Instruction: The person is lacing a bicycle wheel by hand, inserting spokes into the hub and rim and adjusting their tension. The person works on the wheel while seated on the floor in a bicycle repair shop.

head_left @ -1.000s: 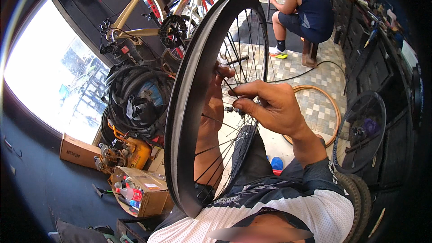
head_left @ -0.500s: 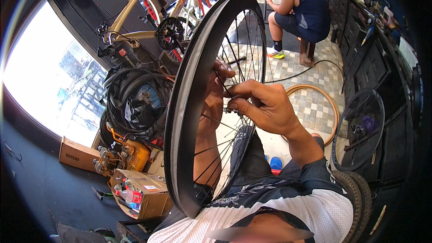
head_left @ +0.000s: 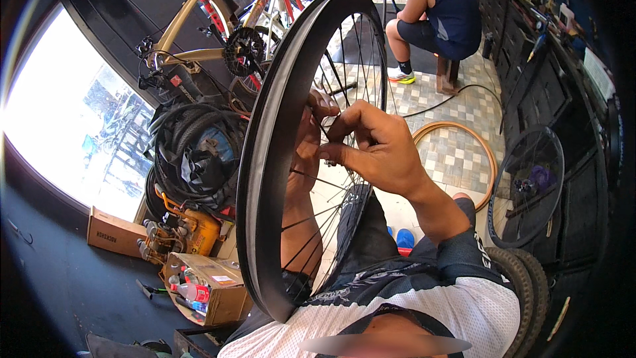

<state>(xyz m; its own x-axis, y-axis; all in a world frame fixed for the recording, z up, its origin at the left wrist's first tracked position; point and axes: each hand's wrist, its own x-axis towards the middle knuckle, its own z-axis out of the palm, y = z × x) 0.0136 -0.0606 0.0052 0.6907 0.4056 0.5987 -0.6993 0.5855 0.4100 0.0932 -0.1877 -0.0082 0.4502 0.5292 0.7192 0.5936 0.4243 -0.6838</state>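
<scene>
A black bicycle wheel rim [head_left: 262,179] stands upright before me, its lower edge against my shirt. Thin black spokes [head_left: 311,177] run inward from it; the hub is mostly hidden behind my right hand. My left hand [head_left: 306,142] reaches up inside the wheel, partly covered by the rim, with its curled fingers closed about a black spoke close to the rim. From the right, my right hand [head_left: 379,152] meets that spoke's inner end, its thumb and forefinger in a pinch there. The two hands' fingertips are close together.
Bicycle frames [head_left: 192,55], piled tyres [head_left: 192,142], a yellow compressor [head_left: 201,231] and a cardboard box of bottles [head_left: 228,295] stand left. Ahead, a person [head_left: 444,13] sits on a stool. A tan hoop [head_left: 490,166], another wheel [head_left: 528,185] and dark cabinets [head_left: 540,86] are right.
My right hand has shifted left and slightly up along with the spoke. The wheel has moved a little left in view. The seated person's raised arm has come down.
</scene>
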